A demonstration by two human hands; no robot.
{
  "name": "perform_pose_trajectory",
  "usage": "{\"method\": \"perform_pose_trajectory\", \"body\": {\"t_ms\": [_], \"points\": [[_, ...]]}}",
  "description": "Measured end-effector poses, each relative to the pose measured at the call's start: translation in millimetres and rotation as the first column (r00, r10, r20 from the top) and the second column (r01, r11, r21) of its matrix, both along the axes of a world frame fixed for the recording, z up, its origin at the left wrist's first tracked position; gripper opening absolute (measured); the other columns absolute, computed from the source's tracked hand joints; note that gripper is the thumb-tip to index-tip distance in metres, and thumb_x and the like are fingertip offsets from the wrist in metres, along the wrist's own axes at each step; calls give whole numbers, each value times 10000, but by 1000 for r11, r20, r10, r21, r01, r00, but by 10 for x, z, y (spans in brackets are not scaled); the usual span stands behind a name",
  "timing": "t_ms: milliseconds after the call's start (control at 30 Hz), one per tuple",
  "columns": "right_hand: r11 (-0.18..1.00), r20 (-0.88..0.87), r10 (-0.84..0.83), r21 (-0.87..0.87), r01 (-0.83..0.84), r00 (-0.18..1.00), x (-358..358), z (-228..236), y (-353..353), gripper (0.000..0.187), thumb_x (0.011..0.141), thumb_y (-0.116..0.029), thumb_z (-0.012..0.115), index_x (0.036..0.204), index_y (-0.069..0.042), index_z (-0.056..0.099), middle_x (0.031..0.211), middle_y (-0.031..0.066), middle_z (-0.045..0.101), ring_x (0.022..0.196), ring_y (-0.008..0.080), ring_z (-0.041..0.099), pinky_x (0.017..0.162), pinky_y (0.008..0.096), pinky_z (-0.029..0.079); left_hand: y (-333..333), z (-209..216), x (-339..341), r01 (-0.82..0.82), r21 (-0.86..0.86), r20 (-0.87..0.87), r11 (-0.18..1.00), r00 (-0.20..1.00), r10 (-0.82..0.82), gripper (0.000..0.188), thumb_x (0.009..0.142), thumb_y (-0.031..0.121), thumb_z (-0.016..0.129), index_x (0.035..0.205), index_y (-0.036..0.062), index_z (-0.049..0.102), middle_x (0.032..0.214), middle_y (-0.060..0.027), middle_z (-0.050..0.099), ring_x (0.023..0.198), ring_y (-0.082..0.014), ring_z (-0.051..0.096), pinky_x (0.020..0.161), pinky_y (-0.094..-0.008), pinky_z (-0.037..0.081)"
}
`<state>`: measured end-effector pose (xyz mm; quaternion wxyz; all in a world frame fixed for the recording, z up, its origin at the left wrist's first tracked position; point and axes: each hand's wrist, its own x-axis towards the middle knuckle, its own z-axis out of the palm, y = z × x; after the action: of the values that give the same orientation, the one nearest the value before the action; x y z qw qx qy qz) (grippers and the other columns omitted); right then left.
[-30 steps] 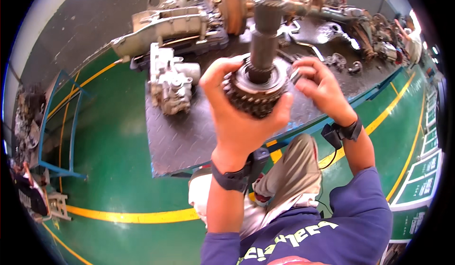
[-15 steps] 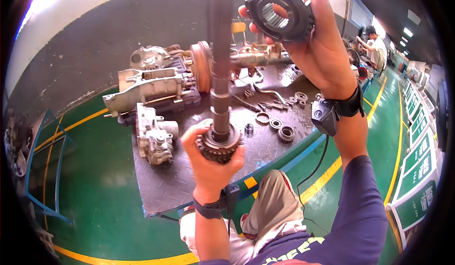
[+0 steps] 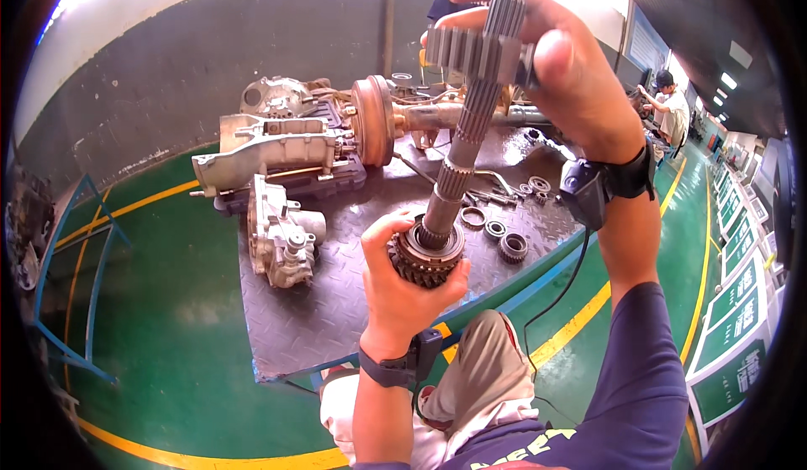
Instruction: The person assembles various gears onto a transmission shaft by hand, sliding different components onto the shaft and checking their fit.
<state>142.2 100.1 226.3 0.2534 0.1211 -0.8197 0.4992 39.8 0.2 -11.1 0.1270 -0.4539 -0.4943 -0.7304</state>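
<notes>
While my L hand (image 3: pixel 405 306), curled approx. halfway, cups the lower gear (image 3: pixel 427 271), my R hand (image 3: pixel 576 79), part-closed, pinches the upper gear (image 3: pixel 461 50), apparently round the top of the shaft (image 3: pixel 454 181). Lower gear's on; upper one's not down yet. Loose rings (image 3: pixel 514 259) lie beyond on the bench (image 3: pixel 353 302).

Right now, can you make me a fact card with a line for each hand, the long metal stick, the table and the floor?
Left hand: grips the dark gear cluster around the shaft's lower part
Right hand: holds a grey toothed gear at the shaft's upper end; hard to tell if it is threaded on
Shaft: ridged metal, tilted, top leaning right
Table: patterned metal, bearing rings, a pale housing and a rust-brown drum
Floor: green, yellow lines
</notes>
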Motion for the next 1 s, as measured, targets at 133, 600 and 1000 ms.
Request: {"method": "perform_pose_trajectory", "body": {"t_ms": [133,600,1000], "points": [[977,-25,-39,208,44,999,-270,-379,296,1379,487,-828,813,1452,59,384,1294,171,616,1173,224,637,1041,370,506,6,41,-48,-51,19,-34,998,998,52,758,655,78,851,1255,73,388,1140,-103,475,996,-192,542,904,-348,476],[997,25,81,-8,-80,996,-455,-1364,376,1324,418,-625,906,1428,80,421,1325,162,576,1246,238,580,1097,383,458,154,-39,-177,75,167,5,983,997,-77,928,658,165,890,1344,74,272,1163,-199,546,1004,-252,641,832,-358,532],[996,27,-85,36,84,996,-490,-1514,324,1230,556,-690,851,1420,88,451,1392,145,560,1252,222,583,1091,359,460,295,1,-411,-205,272,-318,940,903,288,1003,633,116,851,1486,15,333,1402,-129,484,1208,-261,576,968,-362,517]]}}
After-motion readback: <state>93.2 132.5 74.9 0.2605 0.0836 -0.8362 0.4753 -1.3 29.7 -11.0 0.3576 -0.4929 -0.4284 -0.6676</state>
